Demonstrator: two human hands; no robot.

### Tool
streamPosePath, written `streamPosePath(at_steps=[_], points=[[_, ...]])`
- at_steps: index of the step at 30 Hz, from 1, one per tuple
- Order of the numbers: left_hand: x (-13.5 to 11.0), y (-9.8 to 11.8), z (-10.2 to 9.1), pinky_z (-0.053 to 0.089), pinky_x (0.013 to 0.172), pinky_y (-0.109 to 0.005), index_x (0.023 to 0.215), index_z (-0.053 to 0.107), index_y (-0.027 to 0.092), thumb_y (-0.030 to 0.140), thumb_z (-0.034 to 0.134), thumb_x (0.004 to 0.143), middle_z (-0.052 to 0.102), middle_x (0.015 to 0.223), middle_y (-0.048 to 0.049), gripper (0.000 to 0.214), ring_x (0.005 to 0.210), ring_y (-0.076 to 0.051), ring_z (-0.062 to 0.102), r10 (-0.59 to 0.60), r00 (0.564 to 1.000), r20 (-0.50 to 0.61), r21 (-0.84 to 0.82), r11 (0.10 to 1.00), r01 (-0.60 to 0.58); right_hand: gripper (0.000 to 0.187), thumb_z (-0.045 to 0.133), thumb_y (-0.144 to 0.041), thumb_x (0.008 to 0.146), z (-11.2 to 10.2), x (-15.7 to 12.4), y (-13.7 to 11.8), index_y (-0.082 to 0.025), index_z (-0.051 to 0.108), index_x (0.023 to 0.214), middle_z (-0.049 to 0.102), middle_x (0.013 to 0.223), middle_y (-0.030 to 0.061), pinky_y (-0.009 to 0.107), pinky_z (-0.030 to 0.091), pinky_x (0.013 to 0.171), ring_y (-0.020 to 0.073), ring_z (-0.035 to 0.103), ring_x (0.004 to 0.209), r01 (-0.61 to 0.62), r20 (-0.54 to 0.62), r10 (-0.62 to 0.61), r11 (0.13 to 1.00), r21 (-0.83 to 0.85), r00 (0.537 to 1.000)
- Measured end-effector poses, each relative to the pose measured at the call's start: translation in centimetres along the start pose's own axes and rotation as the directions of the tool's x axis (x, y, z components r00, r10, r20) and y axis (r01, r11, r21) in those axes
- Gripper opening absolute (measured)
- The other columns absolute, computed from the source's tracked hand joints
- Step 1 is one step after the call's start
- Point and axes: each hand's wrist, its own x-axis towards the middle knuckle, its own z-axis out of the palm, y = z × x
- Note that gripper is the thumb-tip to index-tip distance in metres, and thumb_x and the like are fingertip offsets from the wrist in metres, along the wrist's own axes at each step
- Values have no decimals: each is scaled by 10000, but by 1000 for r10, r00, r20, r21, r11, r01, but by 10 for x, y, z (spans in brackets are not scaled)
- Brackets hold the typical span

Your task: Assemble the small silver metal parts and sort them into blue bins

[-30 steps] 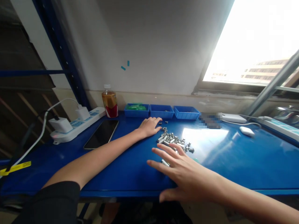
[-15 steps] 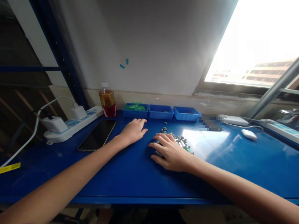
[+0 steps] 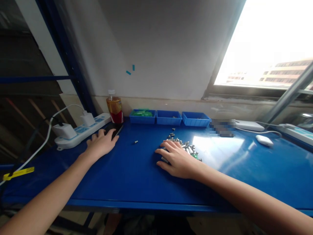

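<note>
My left hand lies with its fingers spread over a dark phone, hiding most of it. A lone small screw lies on the blue table between my hands. My right hand rests with fingers stretched over the near left side of a pile of small metal parts, which look like screws and spacers. A bit of green shows at the pile's right end. Whether anything is under my right palm is hidden. A few loose screws lie just behind the pile.
Three blue bins stand along the wall: the left bin holds green pieces, the middle bin and right bin small parts. A drink bottle and power strip are at left, a white earbud case at right.
My left hand has moved left from the middle of the table onto the phone. The lone screw now shows where that hand was. My right hand has stayed on the pile.
</note>
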Motion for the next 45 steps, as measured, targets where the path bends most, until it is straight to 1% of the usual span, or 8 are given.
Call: streamPosePath(at_steps=[13,16,19,23,28,33,39,45], points=[[45,30,-8,370,878,-596,1176,586,168,469,292,891,525,1196,-221,509,1159,-448,423,92,980,-179,41,995,-86,389,446,-444,914,1,0,-1,-222,536,1219,557,1134,120,471,381,942,284,440,1148,-9,7,9,1000,2,1000],[31,51,-16,322,1007,-511,1236,547,197,333,336,894,512,1258,-139,424,1234,-347,382,284,916,-282,1,955,-296,393,458,-453,909,-1,1,0,-223,539,1217,560,1126,116,454,379,942,274,448,1139,-13,5,13,1000,10,1000],[11,69,-16,328,1055,-362,1368,406,270,279,374,891,431,1379,-52,478,1250,-232,407,619,763,-187,-158,747,-645,395,453,-473,908,-2,3,2,-218,558,1191,567,1097,112,439,378,928,265,465,1114,-3,0,3,1000,9,1000],[1,85,-2,412,961,-319,1173,598,275,237,404,883,589,1195,-46,351,1109,-214,533,762,647,-26,-250,622,-742,383,427,-468,923,0,8,10,-201,583,1149,583,1044,108,424,382,886,254,482,1068,20,-9,-20,1000,0,1000],[19,99,11,471,789,-319,910,665,195,298,499,840,648,905,-76,207,849,-214,612,679,722,-129,-300,668,-681,359,438,-449,921,4,12,20,-183,609,1089,601,978,107,408,378,865,249,494,1026,45,-43,-47,998,-38,998],[3,126,11,467,661,-280,846,647,153,406,567,790,665,777,-54,271,716,-181,599,548,827,-124,-645,589,-487,363,489,-434,901,5,19,28,-173,549,1146,620,987,100,375,390,832,233,525,966,-36,-179,38,999,14,983],[-48,146,-2,369,548,-221,761,621,114,584,525,790,549,616,3,480,576,-113,474,579,815,-17,-898,350,-267,175,483,-307,914,4,18,24,-181,582,985,634,879,74,329,383,748,208,536,848,-70,-385,53,997,-29,922],[-57,148,-4,321,530,-214,651,535,131,640,487,784,481,587,22,528,556,-100,414,578,816,-14,-909,333,-251,133,487,-276,907,5,15,14,-176,576,907,617,794,50,303,365,697,182,528,759,-70,-423,31,995,-78,906]])
